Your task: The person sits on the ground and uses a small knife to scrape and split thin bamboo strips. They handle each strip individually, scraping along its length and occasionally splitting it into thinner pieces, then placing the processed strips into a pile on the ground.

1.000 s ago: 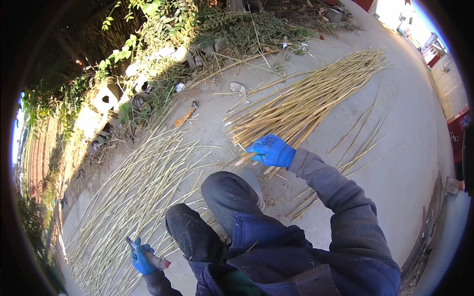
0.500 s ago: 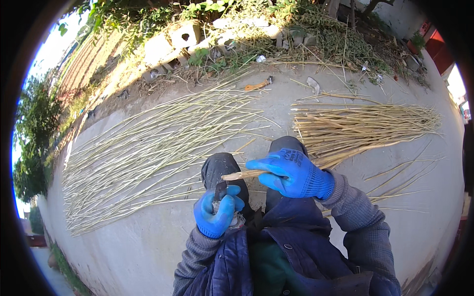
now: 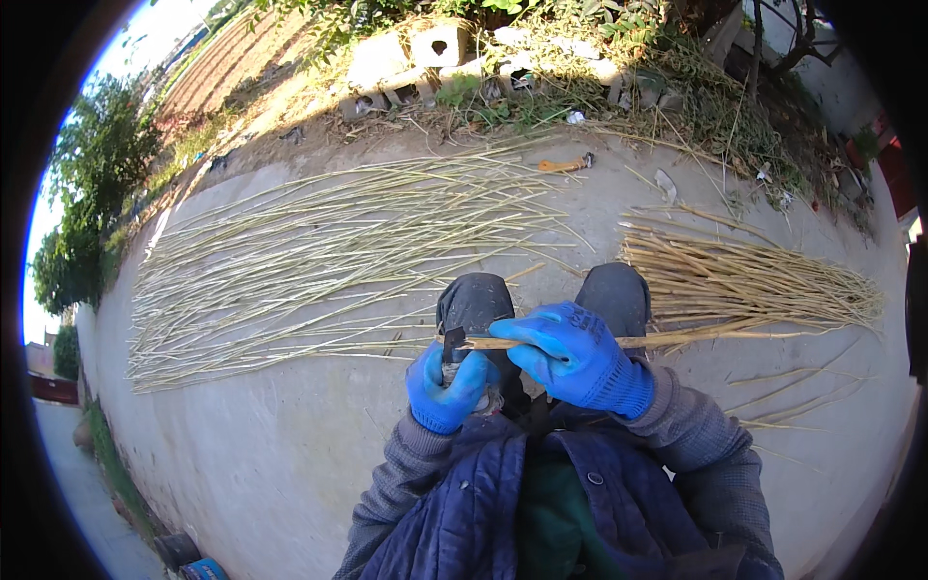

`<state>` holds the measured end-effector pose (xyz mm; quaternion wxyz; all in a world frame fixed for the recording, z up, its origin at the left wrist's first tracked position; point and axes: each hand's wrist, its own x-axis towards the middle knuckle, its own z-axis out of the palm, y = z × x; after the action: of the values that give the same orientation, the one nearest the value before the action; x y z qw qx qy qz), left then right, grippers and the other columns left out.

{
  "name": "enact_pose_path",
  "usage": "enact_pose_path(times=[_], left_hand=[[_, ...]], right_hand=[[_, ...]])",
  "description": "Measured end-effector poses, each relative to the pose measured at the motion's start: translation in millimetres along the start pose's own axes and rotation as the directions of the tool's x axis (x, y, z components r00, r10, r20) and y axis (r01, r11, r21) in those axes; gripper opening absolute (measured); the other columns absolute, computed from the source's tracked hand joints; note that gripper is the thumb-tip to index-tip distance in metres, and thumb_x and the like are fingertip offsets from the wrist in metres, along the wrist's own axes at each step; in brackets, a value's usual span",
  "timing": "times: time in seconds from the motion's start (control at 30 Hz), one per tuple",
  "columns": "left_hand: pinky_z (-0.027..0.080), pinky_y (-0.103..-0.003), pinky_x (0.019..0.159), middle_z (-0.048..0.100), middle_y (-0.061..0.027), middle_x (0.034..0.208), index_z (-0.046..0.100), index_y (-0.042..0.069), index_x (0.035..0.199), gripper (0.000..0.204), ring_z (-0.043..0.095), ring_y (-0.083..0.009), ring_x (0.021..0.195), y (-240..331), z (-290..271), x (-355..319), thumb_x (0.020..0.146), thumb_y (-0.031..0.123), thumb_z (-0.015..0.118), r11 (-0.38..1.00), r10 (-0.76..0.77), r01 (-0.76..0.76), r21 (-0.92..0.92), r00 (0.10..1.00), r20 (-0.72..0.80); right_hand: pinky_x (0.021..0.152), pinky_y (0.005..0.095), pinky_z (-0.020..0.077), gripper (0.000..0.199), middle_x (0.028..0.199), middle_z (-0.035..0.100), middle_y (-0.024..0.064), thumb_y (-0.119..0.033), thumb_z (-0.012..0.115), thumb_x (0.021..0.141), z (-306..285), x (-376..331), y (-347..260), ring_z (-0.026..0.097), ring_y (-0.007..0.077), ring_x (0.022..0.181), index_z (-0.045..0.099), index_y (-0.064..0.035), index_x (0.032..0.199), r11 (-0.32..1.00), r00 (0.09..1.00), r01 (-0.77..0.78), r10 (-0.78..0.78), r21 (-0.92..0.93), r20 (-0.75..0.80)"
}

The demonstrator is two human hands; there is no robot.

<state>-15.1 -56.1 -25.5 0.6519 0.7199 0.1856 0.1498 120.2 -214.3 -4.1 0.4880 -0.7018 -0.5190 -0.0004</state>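
Observation:
My left hand [image 3: 450, 389], in a blue glove, is closed around a small dark blade-like tool [image 3: 453, 344] that sticks up past the thumb. Its lower part is hidden by the fingers. My right hand [image 3: 578, 360], gloved the same way, grips a long tan stalk [image 3: 710, 338]. The stalk runs crosswise over my knees, its thick end meeting the dark tool and its thin end reaching right. Beyond my right knee lies a bundle of brown stalks [image 3: 749, 275]. To the left, many paler stripped-looking stalks [image 3: 329, 256] are spread on the concrete.
An orange-handled tool [image 3: 565, 164] lies past the pale stalks. Several loose thin stalks [image 3: 797, 394] are on the ground at right. Concrete blocks [image 3: 440, 45] and dry brush [image 3: 691, 121] border the far edge. My bent knees [image 3: 474, 298] stand just beyond my hands.
The stalk has swung level, and its thick end now meets the tool in my left hand. My hands have come closer together. The whole view has shifted, moving the scene rightward.

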Motion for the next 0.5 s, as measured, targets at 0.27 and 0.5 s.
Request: enact_pose_path(times=[0.27, 0.5], left_hand=[[0.053, -0.030, 0.060, 0.071, -0.0078, 0.073, 0.070, -0.001, 0.094, 0.015, 0.067, -0.0143, 0.063, -1, -2, -6, 0.091, 0.013, 0.064, 1.000, 0.024, -0.024, -0.004, 0.999, -0.042], [0.056, -0.030, 0.062, 0.070, -0.0144, 0.076, 0.061, -0.008, 0.111, 0.037, 0.068, -0.0193, 0.067, 2, -32, -11, 0.099, 0.026, 0.057, 0.994, 0.070, -0.084, -0.075, 0.982, -0.174]], right_hand=[[0.071, 0.0401, 0.0526, 0.038, 0.086, 0.067, 0.0115, -0.015, 0.074, 0.085, -8, 6, -14, 0.066, 0.0304, 0.078, 0.065, -0.0055, 0.121, 0.995, 0.987, 0.087, -0.079, -0.052, 0.137], [0.068, 0.0400, 0.0537, 0.027, 0.089, 0.070, 0.0187, -0.017, 0.071, 0.088, -33, 11, -1, 0.068, 0.0335, 0.078, 0.070, -0.0029, 0.111, 0.981, 0.898, -0.196, 0.173, 0.014, 0.404]])
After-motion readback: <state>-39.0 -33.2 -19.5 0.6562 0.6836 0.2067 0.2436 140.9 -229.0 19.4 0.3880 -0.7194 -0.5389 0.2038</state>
